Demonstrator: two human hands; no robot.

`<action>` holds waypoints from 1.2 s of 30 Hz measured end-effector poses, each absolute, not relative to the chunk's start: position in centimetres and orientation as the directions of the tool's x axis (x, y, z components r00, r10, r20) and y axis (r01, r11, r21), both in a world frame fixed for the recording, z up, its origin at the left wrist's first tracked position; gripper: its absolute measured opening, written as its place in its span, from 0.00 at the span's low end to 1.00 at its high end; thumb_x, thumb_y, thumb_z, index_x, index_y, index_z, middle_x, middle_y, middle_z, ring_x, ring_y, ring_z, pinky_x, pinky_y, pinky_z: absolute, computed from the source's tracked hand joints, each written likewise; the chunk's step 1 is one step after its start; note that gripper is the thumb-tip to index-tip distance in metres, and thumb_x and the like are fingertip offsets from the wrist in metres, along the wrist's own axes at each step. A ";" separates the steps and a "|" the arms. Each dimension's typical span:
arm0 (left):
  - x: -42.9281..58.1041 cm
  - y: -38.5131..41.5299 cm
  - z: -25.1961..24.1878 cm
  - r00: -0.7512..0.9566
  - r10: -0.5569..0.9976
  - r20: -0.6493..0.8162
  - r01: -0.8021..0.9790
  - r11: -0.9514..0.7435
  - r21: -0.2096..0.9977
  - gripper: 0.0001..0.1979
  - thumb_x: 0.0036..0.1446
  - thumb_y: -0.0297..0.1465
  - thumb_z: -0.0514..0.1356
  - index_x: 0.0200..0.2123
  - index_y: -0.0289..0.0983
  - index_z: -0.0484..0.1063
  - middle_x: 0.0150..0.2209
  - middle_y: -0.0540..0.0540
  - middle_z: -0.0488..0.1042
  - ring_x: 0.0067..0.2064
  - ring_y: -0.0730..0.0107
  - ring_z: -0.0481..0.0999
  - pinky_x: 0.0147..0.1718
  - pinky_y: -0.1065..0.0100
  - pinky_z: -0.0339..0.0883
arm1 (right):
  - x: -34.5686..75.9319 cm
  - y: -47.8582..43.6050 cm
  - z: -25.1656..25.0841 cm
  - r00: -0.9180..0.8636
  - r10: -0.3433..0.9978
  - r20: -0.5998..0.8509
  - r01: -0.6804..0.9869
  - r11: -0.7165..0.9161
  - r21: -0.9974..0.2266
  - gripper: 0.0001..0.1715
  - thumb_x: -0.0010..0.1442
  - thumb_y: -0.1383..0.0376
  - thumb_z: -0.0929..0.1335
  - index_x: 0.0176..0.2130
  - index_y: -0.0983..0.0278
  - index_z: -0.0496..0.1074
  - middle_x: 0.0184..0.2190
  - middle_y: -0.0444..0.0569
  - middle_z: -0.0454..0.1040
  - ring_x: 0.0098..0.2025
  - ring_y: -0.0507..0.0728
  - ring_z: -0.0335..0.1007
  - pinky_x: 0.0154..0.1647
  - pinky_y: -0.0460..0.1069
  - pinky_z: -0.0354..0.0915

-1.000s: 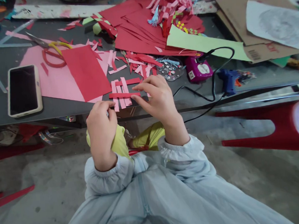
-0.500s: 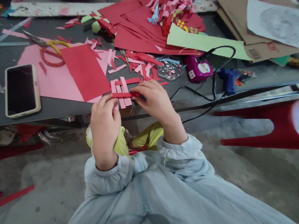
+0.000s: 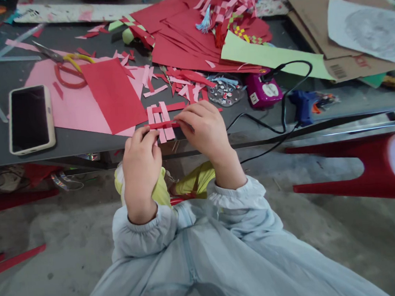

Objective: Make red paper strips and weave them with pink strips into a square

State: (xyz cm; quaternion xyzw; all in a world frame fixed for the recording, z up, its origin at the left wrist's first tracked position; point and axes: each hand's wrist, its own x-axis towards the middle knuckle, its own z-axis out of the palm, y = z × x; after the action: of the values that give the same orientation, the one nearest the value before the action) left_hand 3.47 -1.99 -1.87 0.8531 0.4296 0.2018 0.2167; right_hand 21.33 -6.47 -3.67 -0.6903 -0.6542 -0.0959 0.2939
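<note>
Narrow pink paper strips (image 3: pixel 165 115) lie side by side near the table's front edge, crossed by a red paper strip (image 3: pixel 169 107) at their upper part. A second red paper strip (image 3: pixel 161 125) lies across them lower down. The fingers of my right hand (image 3: pixel 205 130) are closed on its right end. My left hand (image 3: pixel 140 159) is closed at the left side of the woven piece, its fingertips on the lower left ends of the strips. What lies beneath those fingertips is partly hidden.
Left of my hands are a red sheet (image 3: pixel 113 95), pink paper (image 3: pixel 70 112), scissors (image 3: pixel 62 58) and a phone (image 3: pixel 31 119). Paper scraps (image 3: pixel 187 78) lie beyond. To the right are a purple box (image 3: pixel 263 89), a black cable (image 3: pixel 283 109) and a blue glue gun (image 3: pixel 303 107).
My left fingers have dropped slightly from the lower red strip's left end towards the pink strips. That red strip now lies flatter across them. My right hand has barely moved.
</note>
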 end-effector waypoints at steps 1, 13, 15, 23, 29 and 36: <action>3.5 -2.0 -1.8 0.551 0.820 0.157 0.647 -0.538 0.540 0.18 0.61 0.23 0.53 0.51 0.38 0.76 0.56 0.40 0.73 0.56 0.54 0.72 0.58 0.54 0.66 | 21.2 -6.3 -3.4 0.127 0.831 0.541 0.960 0.035 -0.279 0.14 0.68 0.66 0.62 0.37 0.60 0.76 0.37 0.51 0.76 0.42 0.60 0.66 0.45 0.56 0.63; 3.7 -1.9 -2.0 0.531 0.829 0.176 0.653 -0.533 0.538 0.24 0.62 0.24 0.50 0.60 0.40 0.68 0.56 0.41 0.73 0.56 0.56 0.72 0.58 0.56 0.66 | 20.0 -7.3 -1.9 0.021 0.851 0.525 0.928 0.179 -0.327 0.12 0.66 0.57 0.66 0.35 0.61 0.73 0.33 0.50 0.70 0.39 0.59 0.64 0.42 0.56 0.62; 3.7 -1.9 -2.1 0.530 0.829 0.179 0.656 -0.535 0.532 0.24 0.62 0.25 0.51 0.61 0.40 0.67 0.56 0.41 0.73 0.56 0.56 0.72 0.58 0.56 0.66 | 19.8 -7.4 -2.5 -0.050 0.891 0.451 0.935 0.201 -0.293 0.09 0.64 0.60 0.68 0.35 0.62 0.75 0.33 0.51 0.72 0.38 0.59 0.63 0.40 0.55 0.62; 3.7 -1.9 -2.0 0.541 0.826 0.159 0.667 -0.537 0.517 0.24 0.63 0.25 0.50 0.61 0.35 0.67 0.57 0.38 0.72 0.56 0.53 0.72 0.58 0.54 0.66 | 19.0 -6.8 -3.0 -0.136 0.936 0.326 0.955 0.211 -0.208 0.11 0.63 0.70 0.66 0.36 0.64 0.78 0.35 0.53 0.74 0.39 0.59 0.59 0.40 0.55 0.60; 3.7 -1.9 -2.2 0.530 0.829 0.176 0.656 -0.533 0.534 0.23 0.62 0.24 0.51 0.60 0.38 0.68 0.57 0.41 0.73 0.56 0.56 0.72 0.59 0.56 0.66 | 19.0 -6.4 -2.4 -0.133 0.947 0.291 0.947 0.208 -0.245 0.15 0.65 0.68 0.64 0.33 0.65 0.79 0.31 0.53 0.74 0.36 0.58 0.58 0.40 0.55 0.60; 3.5 -2.0 -2.2 0.517 0.836 0.184 0.642 -0.521 0.562 0.22 0.61 0.23 0.51 0.58 0.38 0.66 0.56 0.40 0.73 0.56 0.56 0.72 0.58 0.54 0.66 | 19.0 -5.9 -2.3 0.028 0.898 0.440 0.930 0.138 -0.342 0.13 0.67 0.64 0.65 0.35 0.64 0.77 0.33 0.51 0.76 0.38 0.58 0.64 0.42 0.54 0.61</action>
State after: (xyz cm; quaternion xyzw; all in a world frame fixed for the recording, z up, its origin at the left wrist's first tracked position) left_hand 3.53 -2.04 -2.21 0.8433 0.4381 0.2225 0.2179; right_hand 18.96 -5.89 -2.30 -0.6559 -0.6964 -0.0274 0.2898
